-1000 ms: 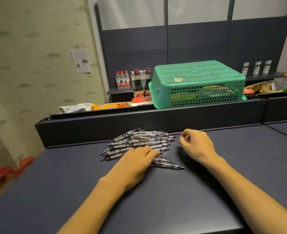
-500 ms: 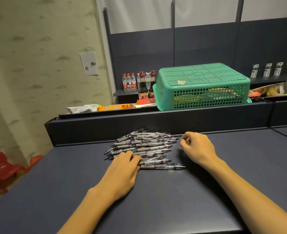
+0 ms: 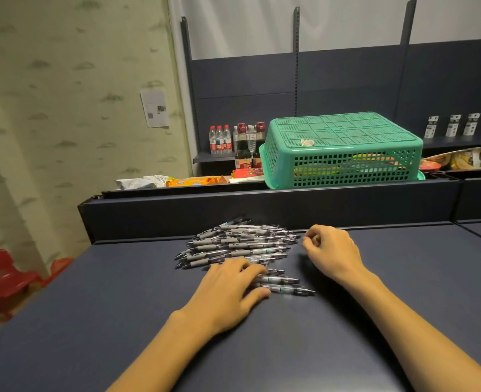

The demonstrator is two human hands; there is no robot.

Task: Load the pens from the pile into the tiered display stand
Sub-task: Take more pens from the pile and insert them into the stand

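A pile of grey-gripped clear pens [image 3: 239, 244] lies on the dark table [image 3: 120, 306], close to the raised ledge at its far side. My left hand [image 3: 228, 290] lies flat on the near edge of the pile. Its fingers rest over a few pens that lie apart at the front, and its thumb touches the nearest pen [image 3: 287, 290]. My right hand [image 3: 332, 250] rests on the table at the pile's right end, fingers curled in, with nothing visible in it. No tiered display stand is in view.
A dark raised ledge [image 3: 262, 210] runs behind the pile. Beyond it stand an upturned green basket [image 3: 344, 154], bottles [image 3: 233, 142] and snack packets [image 3: 194, 181]. Red stools [image 3: 4, 275] sit on the floor past the table's left edge.
My left hand drew back off the middle of the pile toward me and now lies over the front pens. My right hand stayed put. The camera shifted slightly.
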